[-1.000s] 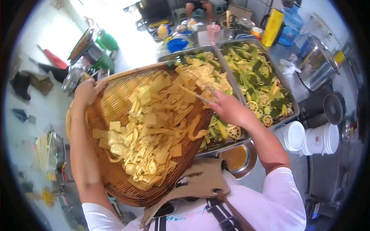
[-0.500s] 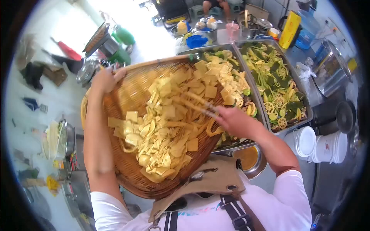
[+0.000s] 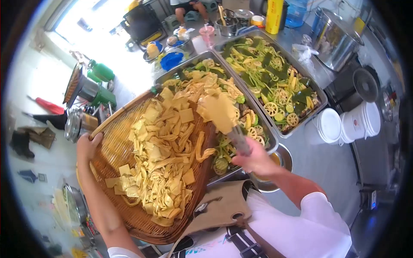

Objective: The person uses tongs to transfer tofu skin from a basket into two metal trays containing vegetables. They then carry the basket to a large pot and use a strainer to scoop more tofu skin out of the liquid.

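- Left hand (image 3: 88, 147), frame left, curled over basket (image 3: 116, 131); a steady tilt helps;
- Right hand (image 3: 257, 158), right of centre, pinching tongs (image 3: 237, 138); blur hides any load;
- Yellow strips (image 3: 159, 163), left of centre; best loosened gently.

The tongs (image 3: 239, 141) have blurred tan tips; whether they grip anything is unclear. A woven basket (image 3: 115, 138) covers part of the left tray (image 3: 273, 145), and the right hand (image 3: 254, 160) partly hides a metal bowl (image 3: 287, 163). The top edge crops a seated person (image 3: 186, 7); a white bucket (image 3: 359, 122) bears illegibly small print.
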Motion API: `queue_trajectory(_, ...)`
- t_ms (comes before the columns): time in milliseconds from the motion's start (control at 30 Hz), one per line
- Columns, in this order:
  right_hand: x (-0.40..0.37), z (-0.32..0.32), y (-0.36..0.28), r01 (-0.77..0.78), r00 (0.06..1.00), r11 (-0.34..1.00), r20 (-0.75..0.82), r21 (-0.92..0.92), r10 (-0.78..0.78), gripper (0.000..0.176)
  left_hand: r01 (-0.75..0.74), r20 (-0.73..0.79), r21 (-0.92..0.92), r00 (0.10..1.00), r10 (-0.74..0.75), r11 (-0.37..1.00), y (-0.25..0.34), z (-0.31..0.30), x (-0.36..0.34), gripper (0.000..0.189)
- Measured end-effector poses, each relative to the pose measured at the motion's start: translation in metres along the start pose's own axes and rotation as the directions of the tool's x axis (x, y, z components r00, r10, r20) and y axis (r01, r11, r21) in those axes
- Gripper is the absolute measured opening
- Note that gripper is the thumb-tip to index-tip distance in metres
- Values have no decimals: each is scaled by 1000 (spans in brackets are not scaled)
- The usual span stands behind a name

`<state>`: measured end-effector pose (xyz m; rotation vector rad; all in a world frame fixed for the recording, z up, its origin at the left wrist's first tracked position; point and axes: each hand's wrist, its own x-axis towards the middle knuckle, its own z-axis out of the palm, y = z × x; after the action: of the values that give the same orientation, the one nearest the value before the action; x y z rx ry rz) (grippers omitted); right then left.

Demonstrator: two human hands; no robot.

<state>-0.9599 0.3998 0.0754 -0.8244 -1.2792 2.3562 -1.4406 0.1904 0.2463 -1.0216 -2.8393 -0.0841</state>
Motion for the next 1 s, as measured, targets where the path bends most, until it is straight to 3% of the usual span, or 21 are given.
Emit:
queue_trajectory(67,-1,14,12,-132,991,989,-3,-68,132,61,-7,13,-37,1000,8,999,-19,8,3,53)
queue_trajectory(133,4,26,39,-152,986,987,63,-56,156,51,-16,19,-63,1000,17,998,-12,4,-6,52)
queue_trajectory(167,2,38,37,-98,990,995,102,-27,100,44,6,45,-79,999,-3,997,-15,6,-8,53)
queue_trajectory(200,9,38,62,307,948,909,172,-281,-267,43,27,73,-92,997,-20,995,-22,8,-9,53)
queue_trajectory(267,5,50,43,268,948,896,260,-353,-181,45,15,37,-47,999,-13,999,-46,19,-8,54)
queue_trajectory(367,17,58,54,248,925,953,335,-176,-179,45,74,87,-57,994,-69,996,-67,27,-8,54)
queue_trajectory(467,15,67,50,210,945,915,311,-346,-99,43,93,73,-7,993,-93,996,-98,34,0,55)
queue_trajectory(567,9,85,65,232,950,920,278,-317,-144,43,77,62,-44,995,-74,996,-86,25,-12,55)
queue_trajectory(667,0,100,76,214,974,928,138,-305,-180,44,18,52,-53,999,-15,998,-76,23,-10,54)
queue_trajectory(733,4,104,109,282,958,929,11,-241,-288,45,-46,54,-74,997,51,996,-70,24,-3,52)
queue_trajectory(800,-13,111,98,242,964,944,-54,-226,-261,41,-130,55,-59,989,134,990,-53,17,12,54)
queue_trajectory(833,-22,118,86,181,977,978,-99,-101,-191,37,-210,-4,-89,978,211,974,-52,23,27,54)
queue_trajectory(867,-27,123,78,126,982,992,-148,25,-121,33,-205,39,-23,978,206,979,-31,12,40,55)
queue_trajectory(900,-28,125,75,141,975,990,-177,16,-136,31,-213,80,35,975,210,976,-2,0,52,56)
queue_trajectory(967,-29,119,69,183,949,983,-258,-15,-181,28,-242,98,-44,965,245,969,45,-17,82,58)
queue_trajectory(1000,-26,114,66,220,934,974,-300,59,-193,28,-355,63,-44,932,357,934,75,-29,93,58)
